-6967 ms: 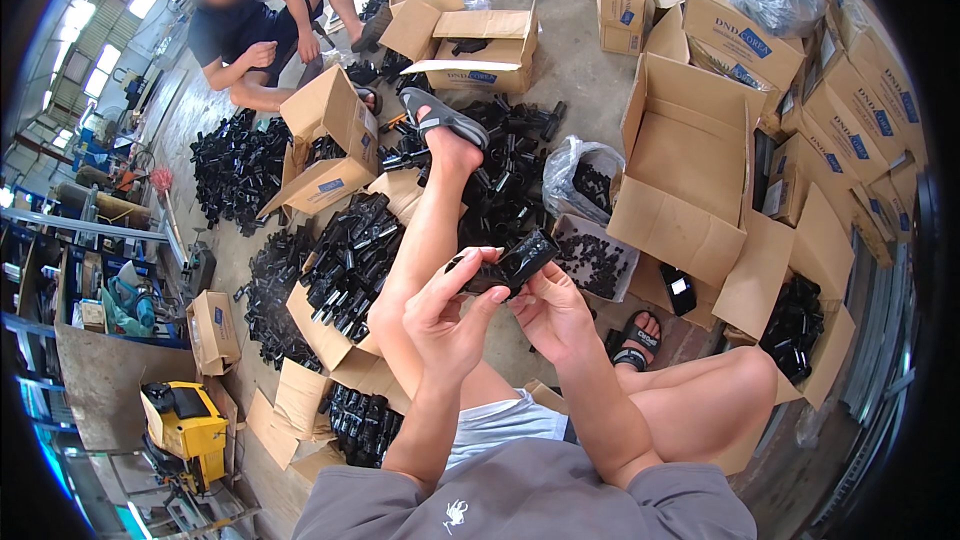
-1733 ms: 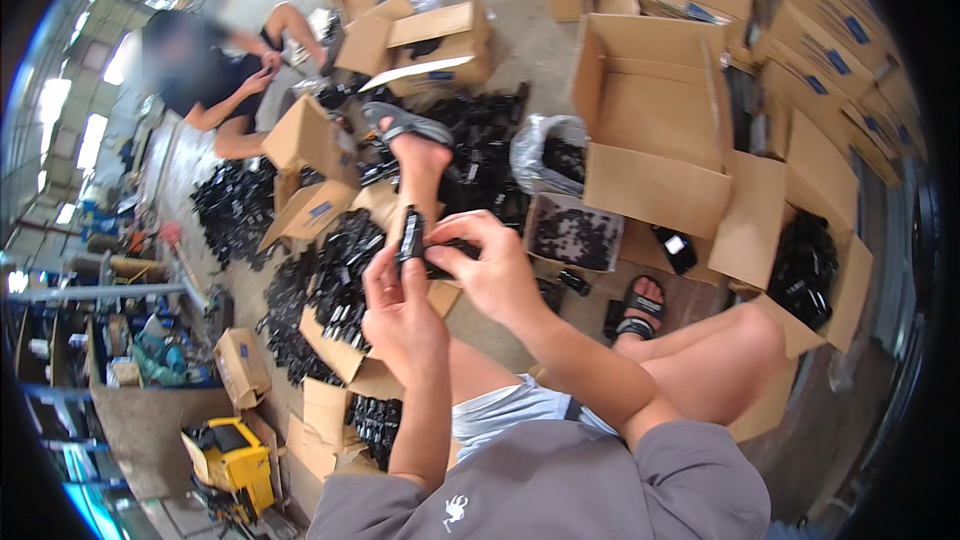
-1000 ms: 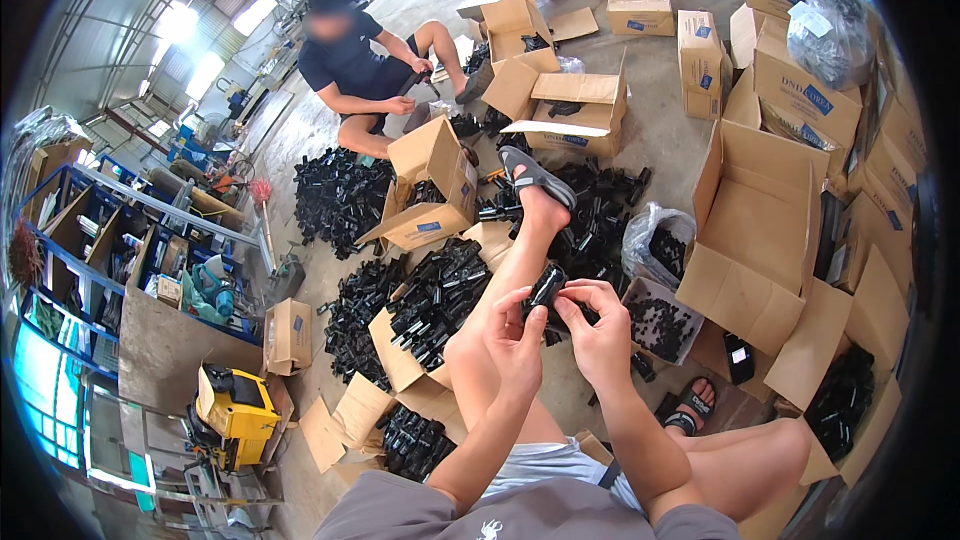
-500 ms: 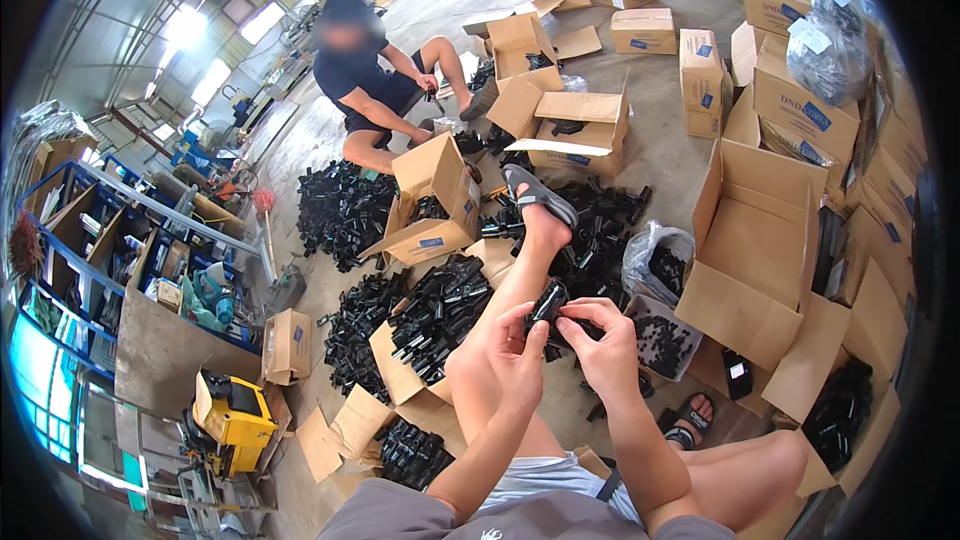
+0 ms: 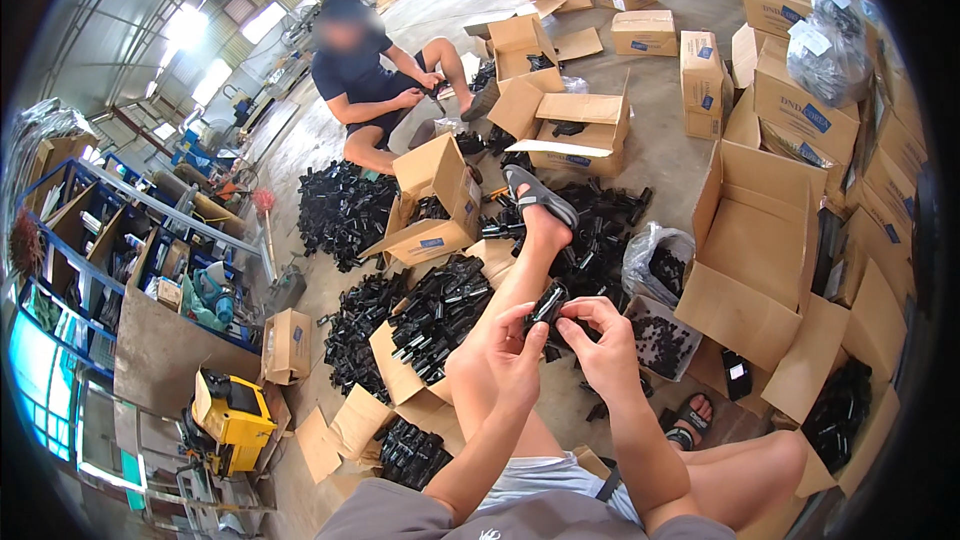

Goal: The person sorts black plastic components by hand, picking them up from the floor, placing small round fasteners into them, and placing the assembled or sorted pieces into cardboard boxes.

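Note:
Between my hands is a small, glossy black plastic part, tilted and roughly tube-shaped; its exact kind is not clear. My left hand closes around it with thumb and fingers. My right hand has thumb and forefinger pinched together at the part's right side; whether a smaller piece sits in that pinch is hidden. Below and right of the right hand is a shallow bin of small black pieces, beside a clear plastic bag with more of them. Loose black parts lie heaped beyond my hands.
More heaps of black parts lie left of my outstretched leg. Open cardboard boxes stand ahead and at right. A co-worker sits on the floor beyond, holding a black part. At left are a yellow machine and a blue-framed rack.
The co-worker's hands have come together around a black part, with the nearer arm raised. My own hands and the part in them have hardly moved.

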Motion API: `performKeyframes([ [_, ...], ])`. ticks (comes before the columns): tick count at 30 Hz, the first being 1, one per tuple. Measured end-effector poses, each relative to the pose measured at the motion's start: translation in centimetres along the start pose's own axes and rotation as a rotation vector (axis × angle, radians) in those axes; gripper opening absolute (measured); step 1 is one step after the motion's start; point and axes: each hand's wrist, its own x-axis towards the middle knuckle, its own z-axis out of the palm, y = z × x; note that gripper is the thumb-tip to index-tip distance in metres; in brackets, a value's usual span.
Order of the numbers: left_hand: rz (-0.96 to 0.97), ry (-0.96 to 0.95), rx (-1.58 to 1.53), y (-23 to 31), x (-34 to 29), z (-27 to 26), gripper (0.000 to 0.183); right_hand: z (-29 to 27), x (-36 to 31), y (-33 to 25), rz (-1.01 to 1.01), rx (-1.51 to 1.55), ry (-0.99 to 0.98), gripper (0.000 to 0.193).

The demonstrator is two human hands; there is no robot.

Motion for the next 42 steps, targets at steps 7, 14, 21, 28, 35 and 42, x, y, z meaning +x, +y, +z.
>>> performKeyframes([
  [7,0.268,-0.135,-0.417,-7.1,2.5,-0.7,0.033,0.3,0.0,0.9,0.002,0.129,-0.005,0.014],
  [14,0.275,-0.161,-0.466,-8.2,3.2,-0.9,0.032,0.4,0.2,1.2,0.011,0.199,-0.008,0.013],
  [21,0.100,-0.092,-0.406,-4.9,1.8,-0.5,0.034,0.3,0.3,2.0,0.028,0.186,-0.026,0.013],
  [28,0.130,-0.142,-0.572,-6.2,2.1,-0.6,0.033,0.7,-0.1,1.4,-0.144,0.001,0.023,0.013],
  [35,0.137,-0.149,-0.603,-7.0,2.7,-0.9,0.033,1.1,0.0,0.5,-0.309,-0.232,0.121,0.015],
  [42,0.158,-0.136,-0.611,-7.4,2.8,-0.9,0.033,1.2,-0.2,0.4,-0.346,-0.285,0.141,0.015],
])
